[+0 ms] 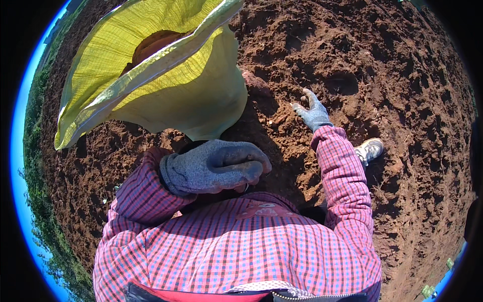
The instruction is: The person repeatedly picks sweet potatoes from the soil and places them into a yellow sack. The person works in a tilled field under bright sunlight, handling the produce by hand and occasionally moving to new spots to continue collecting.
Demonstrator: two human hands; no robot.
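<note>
My left hand, in a grey-blue knitted glove, is held close before my chest with the fingers curled. Whether something is inside the curl cannot be seen. Lower and to the right, my right hand, in a similar glove soiled at the fingertips, reaches over the reddish-brown soil with thumb and fingers apart and nothing between them. A yellow woven sack stands open-mouthed at the upper left, beyond my left hand. Inside its mouth a reddish-brown rounded thing shows partly behind the rim.
Loose, clumpy soil spreads all around, with a hollow beyond my right hand. A soiled shoe rests on the ground right of my right forearm. Green plants line the field's left edge.
</note>
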